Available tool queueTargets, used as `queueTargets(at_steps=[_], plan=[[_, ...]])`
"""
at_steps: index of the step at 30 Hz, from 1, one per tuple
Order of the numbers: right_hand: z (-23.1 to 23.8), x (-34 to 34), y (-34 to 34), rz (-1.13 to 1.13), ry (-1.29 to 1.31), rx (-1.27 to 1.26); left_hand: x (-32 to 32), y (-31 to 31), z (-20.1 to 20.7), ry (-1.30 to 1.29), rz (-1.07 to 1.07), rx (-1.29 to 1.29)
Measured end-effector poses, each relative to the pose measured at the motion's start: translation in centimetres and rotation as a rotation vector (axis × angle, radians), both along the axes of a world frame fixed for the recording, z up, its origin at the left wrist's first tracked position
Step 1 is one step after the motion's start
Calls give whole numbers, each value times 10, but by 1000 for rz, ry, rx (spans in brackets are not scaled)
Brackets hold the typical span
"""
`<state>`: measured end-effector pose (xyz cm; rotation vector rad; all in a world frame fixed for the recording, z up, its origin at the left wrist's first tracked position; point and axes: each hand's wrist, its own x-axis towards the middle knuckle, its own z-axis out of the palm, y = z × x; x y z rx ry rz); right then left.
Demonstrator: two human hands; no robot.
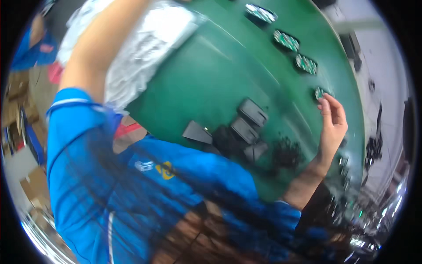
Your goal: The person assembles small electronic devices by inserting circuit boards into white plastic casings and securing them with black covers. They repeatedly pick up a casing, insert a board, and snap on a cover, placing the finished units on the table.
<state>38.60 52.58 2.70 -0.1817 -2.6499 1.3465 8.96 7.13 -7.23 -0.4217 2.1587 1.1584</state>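
Note:
At the right side of the green table (193, 83), my right hand (334, 125) has its thumb and fingers pinched at a small dark-rimmed piece that looks like a circuit board (320, 92). The fingertips cover part of it. In a line further up are similar oval pieces with green and silver faces: a near one (306, 64), a middle one (286, 40) and a far one (261, 14). My left forearm (103, 39) reaches up past the top edge, so my left hand is out of the picture.
Near my body lie several dark grey rectangular cases (253, 112) and a flat grey piece (197, 132). A blurred dark cluster of small parts (286, 152) sits beside them. White plastic wrapping (145, 53) covers the table's left. Cardboard boxes (35, 187) and another person's blue sleeve (26, 53) are at far left.

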Motion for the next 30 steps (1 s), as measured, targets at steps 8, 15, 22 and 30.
queueTargets(at_steps=[8, 15, 22, 30], plan=[[-28, 104, 15, 82, -355, 503, 12, -13, 10, 289, -507, -725], [-74, 134, 22, 91, -54, 535, 119, 24, 159, 947, -342, -634], [-100, 137, 61, 45, 16, 305, 281, -40, 180, 660, -629, -1037], [-111, 137, 88, -52, 3, 72, 352, -36, 80, 838, -410, -916]])
